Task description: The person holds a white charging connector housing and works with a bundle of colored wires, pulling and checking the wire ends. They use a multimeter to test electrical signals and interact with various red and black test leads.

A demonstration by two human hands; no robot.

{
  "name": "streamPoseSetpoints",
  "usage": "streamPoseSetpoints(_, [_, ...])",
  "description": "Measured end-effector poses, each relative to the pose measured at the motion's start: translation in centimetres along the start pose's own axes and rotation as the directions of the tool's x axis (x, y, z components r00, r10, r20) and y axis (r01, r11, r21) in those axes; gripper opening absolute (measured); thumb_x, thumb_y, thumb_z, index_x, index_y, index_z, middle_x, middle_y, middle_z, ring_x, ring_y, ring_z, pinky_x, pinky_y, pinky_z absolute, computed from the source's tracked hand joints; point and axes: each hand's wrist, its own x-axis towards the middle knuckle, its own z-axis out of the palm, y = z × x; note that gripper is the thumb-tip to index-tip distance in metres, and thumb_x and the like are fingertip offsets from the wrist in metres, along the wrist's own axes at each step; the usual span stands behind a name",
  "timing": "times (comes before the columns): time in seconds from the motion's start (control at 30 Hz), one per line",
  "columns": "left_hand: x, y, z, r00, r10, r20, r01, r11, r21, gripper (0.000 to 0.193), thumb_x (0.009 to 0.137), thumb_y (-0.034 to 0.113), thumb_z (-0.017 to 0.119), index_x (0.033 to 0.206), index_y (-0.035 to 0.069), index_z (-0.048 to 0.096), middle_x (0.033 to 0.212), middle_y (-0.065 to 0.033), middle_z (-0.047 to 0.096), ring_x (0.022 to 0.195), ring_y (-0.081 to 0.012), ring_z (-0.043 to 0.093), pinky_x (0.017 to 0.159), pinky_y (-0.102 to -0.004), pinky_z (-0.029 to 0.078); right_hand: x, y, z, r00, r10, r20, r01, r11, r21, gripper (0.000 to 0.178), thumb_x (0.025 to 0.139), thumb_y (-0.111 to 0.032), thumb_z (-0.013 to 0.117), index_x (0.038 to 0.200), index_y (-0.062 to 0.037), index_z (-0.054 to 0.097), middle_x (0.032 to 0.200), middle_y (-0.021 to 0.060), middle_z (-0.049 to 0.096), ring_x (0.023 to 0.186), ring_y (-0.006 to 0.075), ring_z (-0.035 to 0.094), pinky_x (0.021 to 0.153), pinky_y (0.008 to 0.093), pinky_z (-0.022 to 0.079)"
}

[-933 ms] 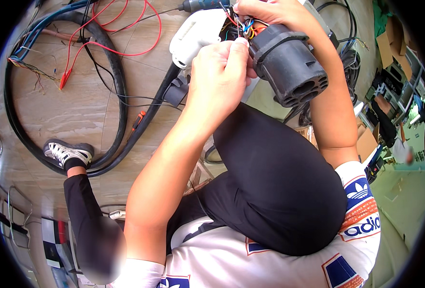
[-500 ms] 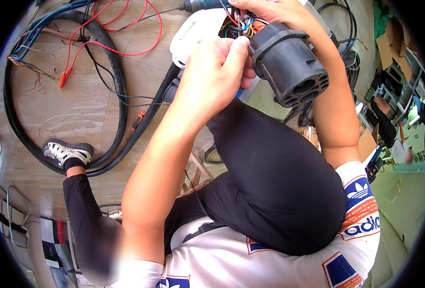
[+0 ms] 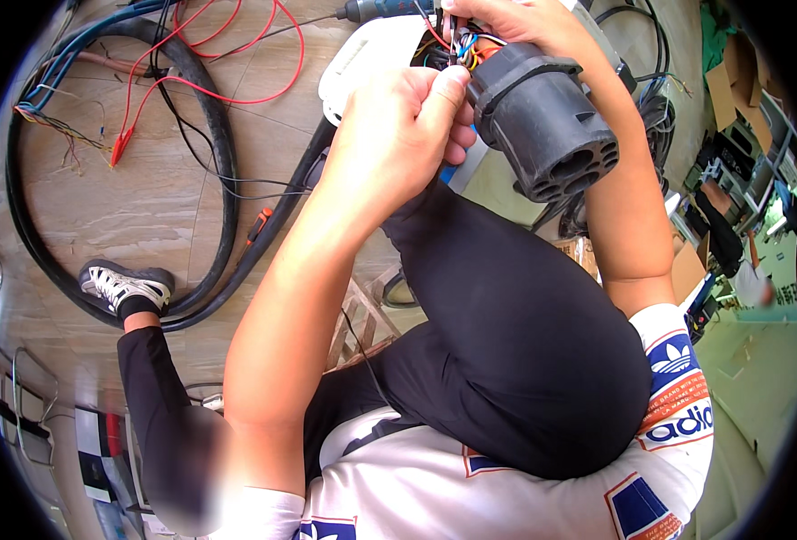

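Note:
A black cylindrical plug connector (image 3: pixel 547 121) hangs beside my hands, its round sockets facing down and to the right. Colourful thin wires (image 3: pixel 478 47) run out of its upper end. My left hand (image 3: pixel 407 126) is closed in a pinch, thumb against fingers, on a thin dark wire (image 3: pixel 453 47) just left of the connector. Above it, my right hand (image 3: pixel 516 20) has its fingertips pinched together around the upper end of the same dark wire; part of the hand is cut off by the picture's top edge. A white plastic housing (image 3: pixel 355 65) lies behind my left hand.
A thick black cable (image 3: pixel 227 153) is coiled on the tiled floor at left, with red test leads (image 3: pixel 227 97) across it. A blue-and-black screwdriver-like tool (image 3: pixel 376 9) lies at the top. An orange-handled tool (image 3: pixel 260 225) rests by the cable. Cardboard boxes (image 3: pixel 732 90) stand at right.
My left hand has shifted slightly left and down, and its lower fingers have drawn in a little. The dark wire between both hands shows more plainly. The connector has barely moved.

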Motion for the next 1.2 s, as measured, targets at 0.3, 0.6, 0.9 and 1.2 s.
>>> streamPoseSetpoints(0.3, [-0.3,-0.5,-0.3,0.995,-0.05,0.084,0.059,0.993,-0.105,0.037,0.106,0.032,0.05,0.097,-0.001,0.067,0.079,-0.0064,0.071,0.07,-0.0098,0.067,0.064,-0.0267,0.051,1.1,-2.9,0.0,0.837,0.546,0.037,-0.497,0.731,0.468,0.032,0.09,-0.002,0.061,0.122,-0.0026,0.064,0.113,0.0139,0.061,0.106,0.024,0.06,0.095,0.0293,0.045])
streamPoseSetpoints(0.6, [-2.0,-2.5,0.4,0.963,0.223,-0.148,-0.221,0.975,0.031,0.022,0.097,0.009,0.064,0.115,-0.003,0.063,0.095,-0.0113,0.074,0.087,-0.0157,0.072,0.078,-0.0297,0.055,-0.1,-2.9,-0.4,0.995,0.092,-0.032,-0.084,0.979,0.188,0.031,0.091,0.0,0.06,0.122,-0.0004,0.064,0.113,0.0135,0.061,0.104,0.0226,0.06,0.094,0.0286,0.045])
streamPoseSetpoints(0.9, [-1.9,-2.5,-0.1,0.83,0.543,-0.131,-0.452,0.791,0.412,0.019,0.092,0.008,0.069,0.109,0.0,0.065,0.092,-0.0179,0.072,0.084,-0.0319,0.072,0.073,-0.0374,0.055,-0.1,-1.7,0.3,0.971,0.239,-0.011,-0.229,0.941,0.25,0.024,0.092,-0.005,0.061,0.116,-0.0013,0.065,0.109,0.0115,0.06,0.103,0.0198,0.059,0.092,0.0269,0.045])
streamPoseSetpoints(1.2, [-1.4,-2.1,-1.7,0.767,0.641,0.026,-0.558,0.647,0.52,0.022,0.09,0.011,0.072,0.108,-0.001,0.067,0.091,-0.0173,0.072,0.078,-0.0314,0.07,0.071,-0.0376,0.055,1.0,0.0,0.2,0.978,0.197,0.071,-0.203,0.975,0.086,0.015,0.094,-0.015,0.056,0.099,-0.0032,0.065,0.097,0.0127,0.063,0.091,0.0244,0.058,0.082,0.0313,0.047])
